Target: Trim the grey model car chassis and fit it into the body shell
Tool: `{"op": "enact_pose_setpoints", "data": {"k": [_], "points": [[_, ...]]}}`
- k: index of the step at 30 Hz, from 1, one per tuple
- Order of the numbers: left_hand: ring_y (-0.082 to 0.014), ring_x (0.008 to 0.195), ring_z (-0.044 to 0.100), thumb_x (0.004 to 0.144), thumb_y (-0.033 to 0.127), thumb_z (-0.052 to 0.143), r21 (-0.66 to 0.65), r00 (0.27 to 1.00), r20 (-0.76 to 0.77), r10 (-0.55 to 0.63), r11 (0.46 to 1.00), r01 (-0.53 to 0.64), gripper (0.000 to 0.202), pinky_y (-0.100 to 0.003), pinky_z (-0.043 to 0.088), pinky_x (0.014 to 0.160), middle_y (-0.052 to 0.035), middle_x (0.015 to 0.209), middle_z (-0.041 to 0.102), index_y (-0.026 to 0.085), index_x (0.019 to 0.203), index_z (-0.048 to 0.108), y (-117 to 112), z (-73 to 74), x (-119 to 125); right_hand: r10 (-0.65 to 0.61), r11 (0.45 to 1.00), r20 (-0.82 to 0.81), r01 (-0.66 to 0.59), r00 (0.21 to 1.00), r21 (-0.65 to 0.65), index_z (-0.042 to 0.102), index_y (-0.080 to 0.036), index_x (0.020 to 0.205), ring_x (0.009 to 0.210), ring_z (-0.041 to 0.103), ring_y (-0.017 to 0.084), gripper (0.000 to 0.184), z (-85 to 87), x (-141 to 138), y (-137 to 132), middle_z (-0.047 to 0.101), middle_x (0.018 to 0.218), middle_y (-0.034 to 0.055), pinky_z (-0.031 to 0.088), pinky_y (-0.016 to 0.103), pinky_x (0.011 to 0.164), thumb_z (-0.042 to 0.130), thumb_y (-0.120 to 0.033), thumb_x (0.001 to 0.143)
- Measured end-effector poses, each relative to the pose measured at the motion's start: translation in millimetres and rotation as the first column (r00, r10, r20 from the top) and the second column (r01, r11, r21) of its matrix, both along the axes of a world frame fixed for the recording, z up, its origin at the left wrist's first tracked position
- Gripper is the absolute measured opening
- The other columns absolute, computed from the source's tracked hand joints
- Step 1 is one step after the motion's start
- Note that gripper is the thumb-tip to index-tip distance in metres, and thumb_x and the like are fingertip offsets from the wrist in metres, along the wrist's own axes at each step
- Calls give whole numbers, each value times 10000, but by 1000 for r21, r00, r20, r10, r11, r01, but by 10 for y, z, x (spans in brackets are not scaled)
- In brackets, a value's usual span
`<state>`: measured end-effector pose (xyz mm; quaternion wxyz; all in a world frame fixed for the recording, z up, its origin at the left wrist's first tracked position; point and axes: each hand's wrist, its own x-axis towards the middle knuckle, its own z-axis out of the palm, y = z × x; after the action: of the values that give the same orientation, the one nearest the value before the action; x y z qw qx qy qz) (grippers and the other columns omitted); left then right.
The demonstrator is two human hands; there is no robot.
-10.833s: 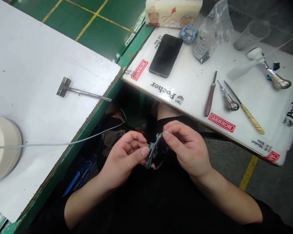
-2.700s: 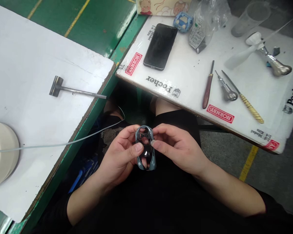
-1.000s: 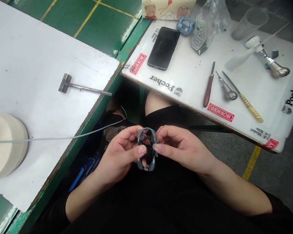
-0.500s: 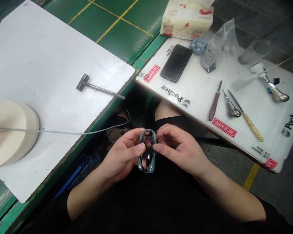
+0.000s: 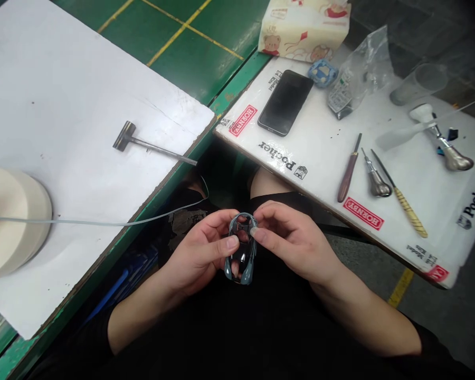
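Above my lap I hold a small model car body (image 5: 243, 258), grey-blue at its edges with a dark glossy middle and open gaps. My left hand (image 5: 206, 248) grips its left side, the thumb laid on top and a fingertip showing through a gap from below. On the other side my right hand (image 5: 293, 237) pinches the upper right edge between thumb and bent fingers. The undersides of the fingers are hidden.
On the left board (image 5: 83, 100) lie a small metal hammer (image 5: 154, 149) and a cream round block (image 5: 8, 221) crossed by a grey cord (image 5: 103, 224). The right board holds a phone (image 5: 285, 103), a chisel (image 5: 349, 171), an awl (image 5: 376, 177), a yellow-handled file (image 5: 406, 203), a plastic bag (image 5: 358, 74) and tissues (image 5: 304, 29).
The model car body has tilted slightly and shifted a little down and right in view. My right thumb has moved up along its edge. The camera view has turned slightly.
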<state>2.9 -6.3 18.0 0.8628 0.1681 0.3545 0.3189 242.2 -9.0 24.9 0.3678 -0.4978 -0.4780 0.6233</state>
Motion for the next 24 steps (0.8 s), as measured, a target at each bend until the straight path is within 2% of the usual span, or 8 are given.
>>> {"op": "enact_pose_setpoints", "data": {"k": [5, 7, 10, 13, 15, 18, 22, 24], "points": [[-117, 832, 727, 997, 325, 1028, 109, 995, -101, -20, 994, 31, 436, -169, 642, 627, -59, 1197, 800, 280, 1413, 902, 15, -15, 15, -24, 998, 1, 24, 1000, -51, 850, -229, 911, 799, 672, 179, 416, 15, 23, 35, 767, 907, 33, 526, 300, 666, 1022, -601, 985], [-146, 997, 773, 966, 295, 1062, 166, 990, -144, -15, 985, 39, 545, -199, 683, 794, -70, 1306, 813, 304, 1478, 876, 20, -20, 17, -88, 996, -43, 86, 995, -40, 844, -232, 868, 786, 664, 172, 396, 7, 15, 22, 765, 883, 24, 542, 291, 678, 1040, -559, 977], [-222, 1245, 803, 850, 218, 1142, 209, 980, -199, -24, 976, 66, 783, -320, 689, 1075, -76, 1410, 808, 326, 1553, 816, 21, -46, 27, -179, 984, -69, 180, 981, 8, 857, -247, 891, 807, 697, 165, 327, -38, -7, -23, 793, 905, 19, 572, 287, 720, 987, -501, 1050], [-260, 1305, 803, 816, 201, 1154, 242, 953, -303, 26, 969, 51, 841, -418, 673, 1179, -69, 1388, 793, 316, 1561, 781, 20, -92, 41, -244, 966, -69, 248, 967, 65, 873, -271, 941, 821, 702, 150, 245, -99, -32, -91, 800, 933, 4, 555, 286, 728, 953, -441, 1097], [-258, 1275, 816, 823, 207, 1148, 260, 942, -333, 53, 965, 38, 771, -438, 682, 1181, -70, 1349, 812, 287, 1504, 797, 19, -120, 43, -278, 953, -109, 288, 955, 94, 879, -289, 971, 849, 708, 149, 190, -122, -47, -142, 798, 962, -5, 556, 295, 754, 950, -402, 1106], [-244, 1189, 848, 825, 203, 1146, 285, 944, -326, 57, 958, 41, 630, -401, 711, 1112, -75, 1258, 873, 239, 1373, 838, 17, -137, 26, -285, 945, -128, 301, 950, 126, 882, -303, 1000, 882, 713, 161, 141, -101, -52, -198, 792, 982, -2, 554, 314, 765, 951, -363, 1106], [-230, 1101, 875, 802, 158, 1148, 436, 920, -367, 136, 899, 41, 569, -343, 739, 1028, -72, 1189, 889, 218, 1299, 878, 1, -126, -14, -197, 958, -90, 211, 976, 194, 863, -301, 1034, 812, 671, 160, 178, -49, 12, -180, 766, 1003, 10, 538, 316, 695, 995, -417, 1063], [-236, 1088, 884, 798, 139, 1141, 535, 915, -366, 170, 843, 57, 572, -335, 756, 997, -72, 1209, 868, 227, 1308, 896, -14, -123, -32, -150, 955, -68, 163, 986, 248, 865, -346, 1217, 857, 676, 168, 444, -45, 67, -140, 755, 1135, 13, 577, 315, 718, 1116, -536, 904]]}}
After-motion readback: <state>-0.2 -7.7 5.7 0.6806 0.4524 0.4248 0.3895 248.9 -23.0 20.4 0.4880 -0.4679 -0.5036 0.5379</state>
